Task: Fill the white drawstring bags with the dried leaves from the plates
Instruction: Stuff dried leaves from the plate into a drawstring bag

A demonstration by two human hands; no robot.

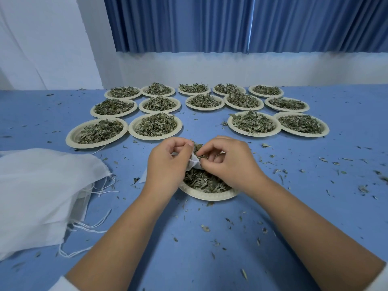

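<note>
Step in hand: loading one bag. Your left hand (pixel 168 162) has its fingers curled, pinching the rim of a white drawstring bag (pixel 194 163) just above the near plate (pixel 210 195). Your right hand (pixel 228 162) pinches a clump of dried leaves (pixel 197 148) at the bag's mouth. The bag is mostly hidden between your hands — its fill level cannot be told.

The heaped plates (pixel 155 127) beyond and the stack of empty bags (pixel 42 185) at your left suggest the task is at an early stage.

Next move: push the clump in with the mouth held wide and over the plate — scraps already litter the worktop (pixel 210 238).
</note>
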